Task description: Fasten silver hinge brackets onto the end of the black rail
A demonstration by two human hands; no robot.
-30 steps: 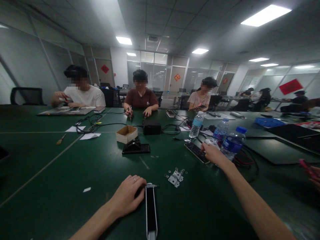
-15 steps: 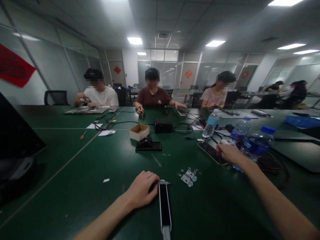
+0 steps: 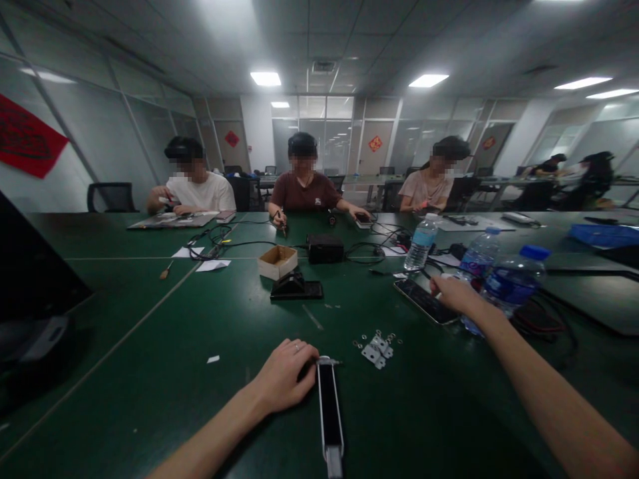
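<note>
My left hand (image 3: 288, 374) lies on the green table (image 3: 210, 399) with its fingers curled in. Its fingertips are at the far end of a long slim tool (image 3: 329, 407) with a black face and white edges; a thin metal bit sticks out there to the right. My right hand (image 3: 453, 294) is over a dark phone (image 3: 424, 303), fingers bent and closed, with the index fingertip down at the screen. Between my hands lie several flat metal brackets (image 3: 377, 351) with holes, and several small rings (image 3: 391, 338) are scattered beside them.
Several water bottles (image 3: 514, 283) stand by my right forearm. Ahead are a black stand (image 3: 297, 287), an open cardboard box (image 3: 277, 262), a black block (image 3: 324, 248) and cables (image 3: 367, 254). Co-workers (image 3: 305, 189) sit across the table. A dark screen (image 3: 34, 259) rises at left.
The view has tilted very slightly. Both hands stay almost where they were, the left at the slim tool and the right over the phone. Across the table, the co-worker at right has shifted a little.
</note>
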